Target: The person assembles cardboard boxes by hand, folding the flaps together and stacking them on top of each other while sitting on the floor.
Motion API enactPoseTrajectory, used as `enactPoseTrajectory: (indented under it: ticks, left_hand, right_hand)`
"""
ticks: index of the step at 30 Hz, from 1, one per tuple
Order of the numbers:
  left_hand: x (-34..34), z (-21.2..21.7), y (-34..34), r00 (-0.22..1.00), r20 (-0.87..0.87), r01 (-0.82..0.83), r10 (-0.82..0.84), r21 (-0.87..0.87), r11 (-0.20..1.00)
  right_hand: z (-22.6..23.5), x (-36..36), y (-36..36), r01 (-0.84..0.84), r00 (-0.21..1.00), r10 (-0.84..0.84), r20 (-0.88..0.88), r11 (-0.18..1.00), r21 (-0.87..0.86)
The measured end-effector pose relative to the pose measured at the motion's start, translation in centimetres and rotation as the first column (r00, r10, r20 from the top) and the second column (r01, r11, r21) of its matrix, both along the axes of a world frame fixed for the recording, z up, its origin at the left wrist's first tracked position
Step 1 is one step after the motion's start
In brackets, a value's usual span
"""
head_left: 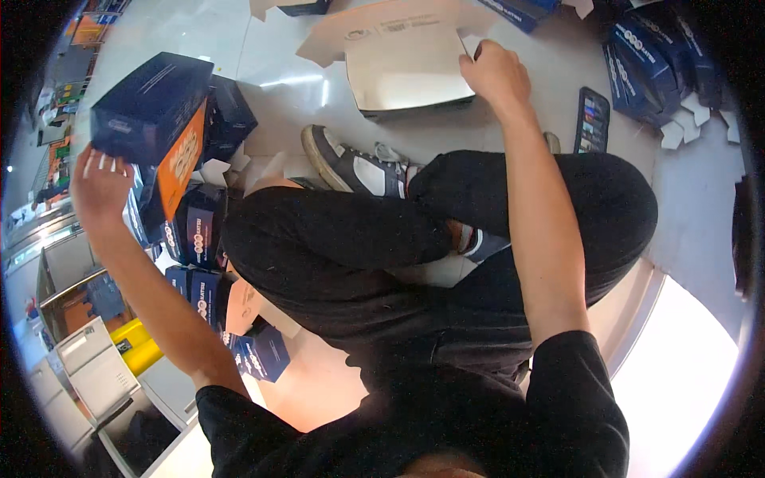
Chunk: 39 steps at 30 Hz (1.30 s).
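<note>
The right grip [496, 70] is closed on the right-hand edge of an open cardboard carton [402, 68], thumb and fingers pinching the thin board. The carton lies just left of that grip on the floor [271, 48], its pale inside showing and a printed flap standing out on the side away from the body. The left grip [103, 179] is at the near lower corner of a dark blue and orange printed box [151, 107], fingers spread along its edge; whether it truly clasps the box or only steadies it, I cannot tell. More dark blue boxes [195, 227] sit just to the right of the left grip and nearer the body, loosely piled.

To handle both well, the right pinch should probably stay firm but light, close to a fold, since thin board creases easily if pulled from its free edge. The left would do better with the palm flat on a side, as a push at one corner could tip the box off its neighbours. The smartphone [591, 121], to the right of the right grip and a little nearer the body, is best kept clear of swinging flaps
</note>
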<state>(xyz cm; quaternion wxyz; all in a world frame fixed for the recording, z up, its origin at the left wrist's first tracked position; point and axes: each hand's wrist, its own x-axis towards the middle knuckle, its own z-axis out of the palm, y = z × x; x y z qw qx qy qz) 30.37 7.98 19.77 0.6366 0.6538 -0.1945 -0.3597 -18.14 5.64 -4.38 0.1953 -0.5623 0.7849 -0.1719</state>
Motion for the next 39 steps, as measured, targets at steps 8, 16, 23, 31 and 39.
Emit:
enactPoseTrajectory:
  ticks: [8, 16, 23, 31, 39]
  left_hand:
    - [-8.5, 1.0, 4.1, 0.214, -0.2, 0.858, -0.956, -0.429, 0.282]
    - [-12.4, -3.1, 5.6, 0.33, 0.837, 0.698, -0.436, 0.095, 0.71]
    - [-20.1, -8.1, 5.9, 0.715, 0.466, 0.688, -0.522, -0.335, 0.643]
    - [-21.4, -16.1, 5.7, 0.757, 0.183, 0.652, -0.628, -0.152, 0.742]
    - [-23.3, -17.6, 5.2, 0.533, 0.464, 0.679, -0.707, 0.263, 0.685]
  right_hand:
    - [7.9, -0.3, 1.4, -0.203, 0.627, 0.155, 0.764, 0.979, -0.032]
    - [15.5, 2.0, 6.1, -0.428, 0.108, 0.403, 0.909, 0.844, -0.324]
    - [10.7, -5.4, 3.1, -0.38, 0.184, 0.858, 0.481, 0.513, -0.77]
    - [11.8, -4.0, 4.5, -0.382, 0.285, 0.602, 0.746, 0.785, -0.488]
    - [8.7, -2.3, 2.4, -0.369, 0.363, 0.409, 0.837, 0.888, -0.274]
